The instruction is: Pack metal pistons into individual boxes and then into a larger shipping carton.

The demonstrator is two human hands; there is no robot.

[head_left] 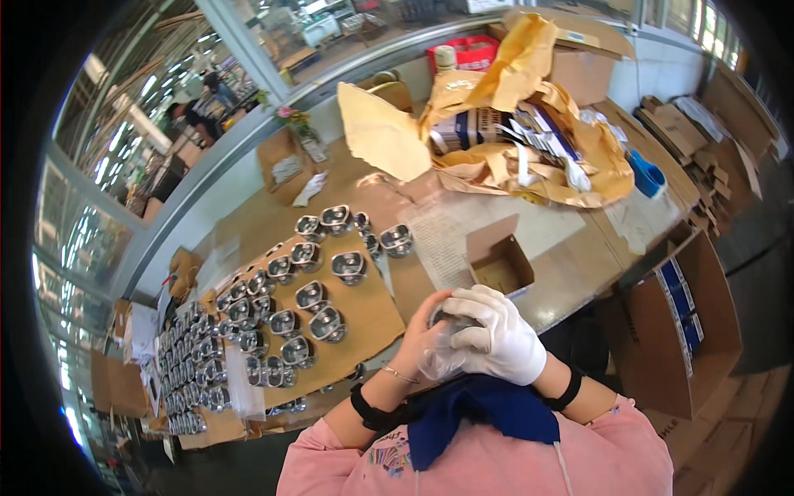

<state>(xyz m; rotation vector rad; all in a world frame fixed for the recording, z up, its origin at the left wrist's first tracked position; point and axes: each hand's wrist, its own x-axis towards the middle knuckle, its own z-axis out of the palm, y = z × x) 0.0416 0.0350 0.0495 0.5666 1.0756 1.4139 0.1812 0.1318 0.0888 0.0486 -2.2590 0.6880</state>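
In front of my chest, both hands are closed around a clear plastic bag point(437, 357). A greyish metal part shows dimly inside it, mostly hidden by my fingers. My bare left hand point(416, 337) grips the bag from the left side. From the right, my right hand point(499, 337), in a white glove, curls its fingers over the top. Just beyond the hands, a small open carton point(506, 269) stands on the table. To the left, many shiny metal pistons point(348, 266) stand in rows on a cardboard sheet point(376, 310).
Torn brown wrapping paper point(385, 132) with printed packs lies at the far side, beside a blue tape dispenser point(647, 174). A large open carton point(719, 331) holding blue boxes is at the right. A flower vase point(310, 140) stands by the window.
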